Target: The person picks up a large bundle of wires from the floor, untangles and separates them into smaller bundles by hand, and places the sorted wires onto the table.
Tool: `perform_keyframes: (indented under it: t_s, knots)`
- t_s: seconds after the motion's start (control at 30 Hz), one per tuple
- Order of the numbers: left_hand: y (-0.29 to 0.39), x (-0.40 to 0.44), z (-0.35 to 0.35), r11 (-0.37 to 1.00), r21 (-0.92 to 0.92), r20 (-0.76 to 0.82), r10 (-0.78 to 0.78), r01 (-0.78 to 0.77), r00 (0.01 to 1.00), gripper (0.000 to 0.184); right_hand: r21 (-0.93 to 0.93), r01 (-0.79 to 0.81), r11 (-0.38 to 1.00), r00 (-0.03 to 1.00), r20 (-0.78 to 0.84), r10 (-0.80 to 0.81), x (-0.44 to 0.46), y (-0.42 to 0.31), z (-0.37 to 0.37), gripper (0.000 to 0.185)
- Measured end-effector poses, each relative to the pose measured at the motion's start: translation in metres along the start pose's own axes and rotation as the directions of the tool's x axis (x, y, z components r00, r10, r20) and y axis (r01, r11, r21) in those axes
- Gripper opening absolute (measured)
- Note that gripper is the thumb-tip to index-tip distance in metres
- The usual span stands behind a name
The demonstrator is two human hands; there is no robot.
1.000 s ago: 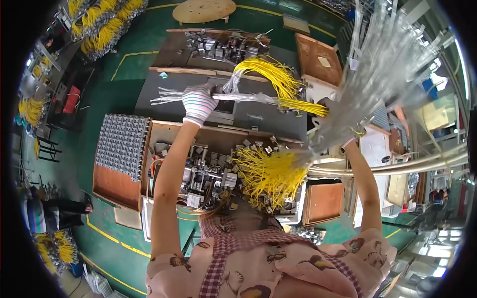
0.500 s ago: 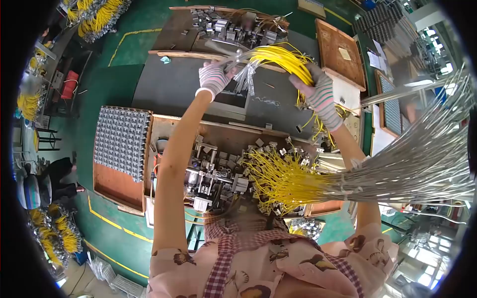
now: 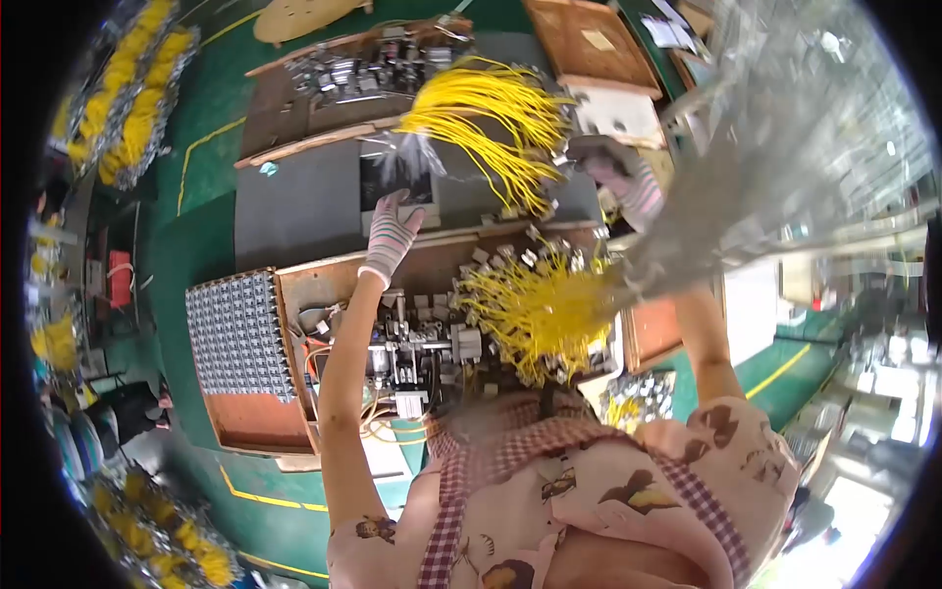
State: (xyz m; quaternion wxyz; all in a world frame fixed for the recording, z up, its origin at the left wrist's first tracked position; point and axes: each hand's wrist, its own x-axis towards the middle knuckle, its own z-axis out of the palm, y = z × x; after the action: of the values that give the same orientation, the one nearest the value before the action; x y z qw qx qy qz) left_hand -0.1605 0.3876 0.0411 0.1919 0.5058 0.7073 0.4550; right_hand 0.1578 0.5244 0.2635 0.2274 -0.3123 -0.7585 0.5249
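Where the yellow cable bundle (image 3: 481, 93) lies fanned across the grey tabletop (image 3: 294, 211), its clear-wrapped end is just beyond the left hand (image 3: 393, 238), whose gloved fingers are parted around nothing. At the bundle's other end, the right hand (image 3: 625, 182) is near the connectors; blur hides whether its fingers pinch any. Nearer the body, a second yellow bundle (image 3: 564, 304) hangs beside a metal fixture (image 3: 404, 344), with a parts tray (image 3: 240, 334) farther left.

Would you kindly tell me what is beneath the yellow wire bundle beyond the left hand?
Grey tabletop shows around the yellow wire bundle and through its gaps; anything beneath its densest part is covered.
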Motion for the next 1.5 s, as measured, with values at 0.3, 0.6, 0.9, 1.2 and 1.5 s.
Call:
perform_keyframes:
  t_s: [0.3,0.6,0.9,1.2,1.5]
  knots:
    - [0.293,-0.087,-0.013,0.751,-0.156,-0.107,0.633,-0.642,0.766,0.057,0.053,0.212,0.976,0.958,-0.207,-0.197,-0.129,-0.051,0.019,0.030]
    - [0.296,-0.056,0.041,0.647,-0.760,0.431,0.425,0.067,0.796,0.037,-0.548,0.238,0.802,0.643,-0.530,-0.553,-0.167,-0.047,0.029,0.034]
    - [0.315,-0.080,0.052,0.695,-0.719,0.337,0.318,0.024,0.886,0.031,-0.339,0.236,0.911,0.677,-0.615,-0.404,-0.184,0.000,0.051,0.028]
    - [0.250,-0.010,0.069,0.374,-0.915,0.261,0.259,0.153,0.930,0.018,0.075,0.197,0.978,0.379,-0.926,-0.005,-0.306,0.064,0.033,0.015]
    - [0.237,-0.015,0.051,0.601,-0.799,0.155,0.172,0.021,0.973,0.029,0.241,0.603,0.760,0.243,-0.963,0.113,-0.403,0.121,-0.020,0.021]
